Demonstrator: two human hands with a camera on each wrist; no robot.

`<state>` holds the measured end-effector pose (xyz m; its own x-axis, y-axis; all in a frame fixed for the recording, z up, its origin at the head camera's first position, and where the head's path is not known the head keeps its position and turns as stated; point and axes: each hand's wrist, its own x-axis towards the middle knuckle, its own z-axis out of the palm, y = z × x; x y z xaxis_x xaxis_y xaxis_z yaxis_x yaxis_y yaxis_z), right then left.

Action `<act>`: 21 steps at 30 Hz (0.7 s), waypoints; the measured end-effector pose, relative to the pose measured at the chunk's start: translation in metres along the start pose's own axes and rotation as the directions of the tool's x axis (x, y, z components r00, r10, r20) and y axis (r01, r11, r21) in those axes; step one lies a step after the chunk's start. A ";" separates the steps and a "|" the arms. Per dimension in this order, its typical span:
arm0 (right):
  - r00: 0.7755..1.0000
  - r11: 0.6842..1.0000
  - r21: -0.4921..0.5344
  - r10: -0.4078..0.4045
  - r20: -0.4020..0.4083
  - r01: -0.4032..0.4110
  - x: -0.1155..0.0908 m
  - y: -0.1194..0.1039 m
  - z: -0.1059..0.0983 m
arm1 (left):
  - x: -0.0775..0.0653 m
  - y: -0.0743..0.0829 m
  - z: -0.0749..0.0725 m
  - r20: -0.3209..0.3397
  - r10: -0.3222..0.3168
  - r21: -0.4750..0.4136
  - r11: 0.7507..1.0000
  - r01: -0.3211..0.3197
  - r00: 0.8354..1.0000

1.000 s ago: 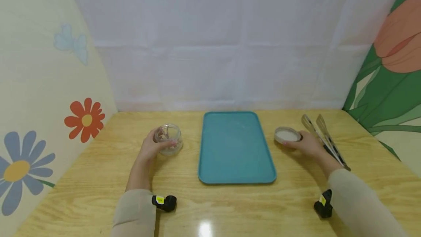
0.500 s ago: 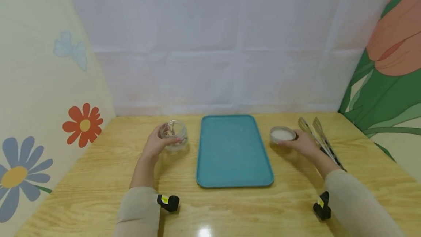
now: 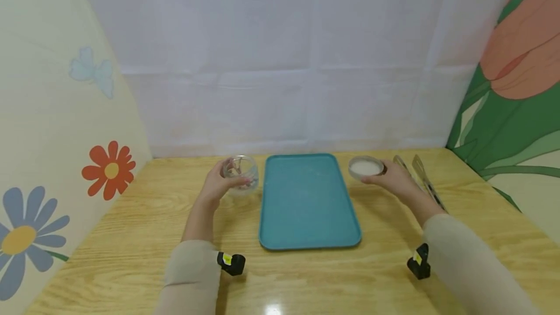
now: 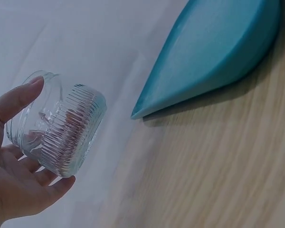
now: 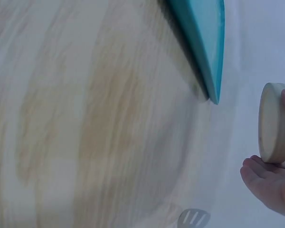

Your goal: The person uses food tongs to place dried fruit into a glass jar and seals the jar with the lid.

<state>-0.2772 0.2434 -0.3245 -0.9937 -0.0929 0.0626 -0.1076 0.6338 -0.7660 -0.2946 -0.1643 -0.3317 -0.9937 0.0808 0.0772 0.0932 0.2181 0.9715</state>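
Note:
My left hand (image 3: 214,186) grips a clear glass jar (image 3: 248,186) from its left side, thumb across the front. In the left wrist view the jar (image 4: 71,128) shows ribbed sides, raised off the table; pinkish shapes show through the glass, and I cannot tell whether they are fingers or contents. On the other side, my right hand (image 3: 395,181) holds a shallow round dish (image 3: 365,166) with a white inside, between thumb and fingers. The right wrist view has this dish (image 5: 270,123) above the table, its underside pale. Between both hands lies a blue rectangular tray (image 3: 308,208).
Metal tongs (image 3: 425,181) with slotted heads lie right of the tray, partly behind the right forearm. A white cloth (image 3: 280,62) hangs at the table's back edge. Flower-patterned panels (image 3: 39,125) stand at both sides of the wooden table (image 3: 306,281).
My left hand has brought the glass jar up and rightward, closer to the tray. The right hand has lifted the dish and moved it left toward the tray. The view has shifted slightly.

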 end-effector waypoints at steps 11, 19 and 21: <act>0.995 0.996 0.013 -0.091 -0.040 0.091 0.017 -0.034 0.033 | 0.005 0.004 0.025 0.042 0.009 0.000 1.000 -0.009 0.999; 0.989 0.988 0.024 -0.150 0.005 0.150 0.022 -0.055 0.051 | 0.011 0.007 0.048 0.057 0.032 0.010 0.999 -0.033 0.998; 0.988 0.987 0.029 -0.157 0.010 0.157 0.023 -0.059 0.054 | 0.011 0.007 0.053 0.060 0.033 0.015 0.999 -0.034 0.998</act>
<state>-0.2915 0.1624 -0.3122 -0.9641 -0.1992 0.1754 -0.2608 0.5889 -0.7649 -0.3013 -0.1104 -0.3356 -0.9846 0.1465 0.0956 0.1279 0.2302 0.9647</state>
